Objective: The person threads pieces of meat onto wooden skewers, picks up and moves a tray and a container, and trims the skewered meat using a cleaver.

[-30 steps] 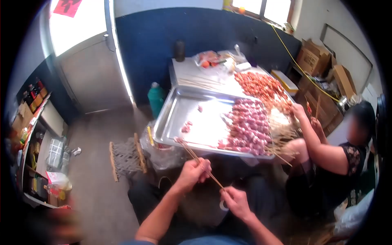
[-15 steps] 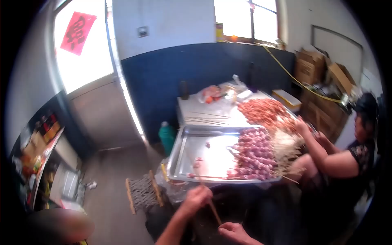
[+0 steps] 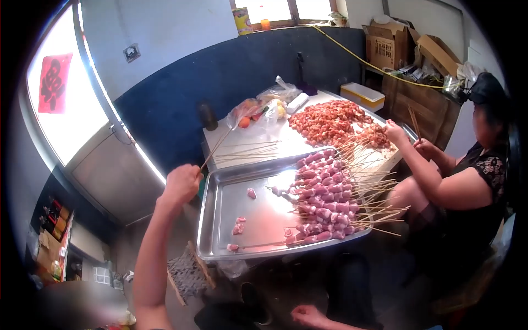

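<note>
My left hand (image 3: 183,182) is raised at the tray's left corner, closed on thin wooden skewers (image 3: 217,146) that point up toward the back of the table. Low in front of my lap, my right hand (image 3: 308,315) has its fingers curled together; whatever they hold, if anything, cannot be made out. The metal tray (image 3: 204,220) has rows of pink meat skewers (image 3: 324,192) on its right side, sticks pointing right. A few loose meat pieces (image 3: 238,226) lie at its left. More bare sticks (image 3: 247,154) rest on the table behind the tray.
A pile of red meat chunks (image 3: 330,121) covers the table's back right, near plastic bags (image 3: 269,113). A person (image 3: 462,176) sits at the right, holding sticks. A woven stool (image 3: 190,275) stands below the tray's left side. Cardboard boxes (image 3: 385,47) sit behind.
My left hand has moved up and left with the skewers, away from my right hand, which stays low. The view has shifted, and the other person's hands remain by the meat pile.
</note>
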